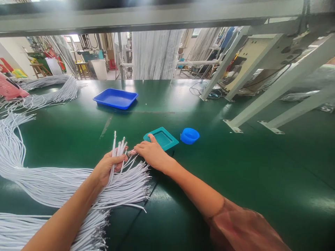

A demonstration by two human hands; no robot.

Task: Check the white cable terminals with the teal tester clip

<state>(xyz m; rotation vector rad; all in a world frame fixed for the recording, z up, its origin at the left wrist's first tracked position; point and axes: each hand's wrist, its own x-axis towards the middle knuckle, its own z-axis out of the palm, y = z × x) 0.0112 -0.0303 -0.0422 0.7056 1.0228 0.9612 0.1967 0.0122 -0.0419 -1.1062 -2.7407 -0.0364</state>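
Note:
My left hand (108,166) is closed around a small bunch of white cables (117,150) whose ends stick upward. It rests on a large fanned bundle of white cables (78,183) lying across the green table (235,167). My right hand (151,152) lies just right of it, fingers curled, pinching something small and pinkish by the cable tips. Its thumb touches the near corner of a small teal tray (163,137). A blue round cup (190,135) sits right of that tray.
A blue rectangular tray (115,98) lies farther back. More white cable bundles (49,91) curve along the far left beside a pink object (10,89). White metal frame legs (264,104) stand on the table at right. Hanging white cables (154,54) fill the background.

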